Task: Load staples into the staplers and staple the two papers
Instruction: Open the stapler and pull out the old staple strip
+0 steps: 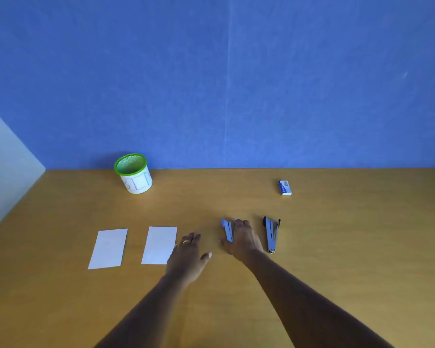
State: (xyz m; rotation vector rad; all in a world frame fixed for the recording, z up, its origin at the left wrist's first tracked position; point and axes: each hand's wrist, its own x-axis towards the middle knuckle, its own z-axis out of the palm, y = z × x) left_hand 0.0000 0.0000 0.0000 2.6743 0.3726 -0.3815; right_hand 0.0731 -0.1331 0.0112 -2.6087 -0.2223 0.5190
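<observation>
Fingers (241,226) of our right hand (244,241) spread open over one stapler (227,231), lengthwise beneath them; left hand (187,257) open, empty.

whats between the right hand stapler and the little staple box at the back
Nothing: in the head view, only bare wooden table lies between the right stapler and the staple box. The right hand is off to the side, on the left stapler.
</observation>
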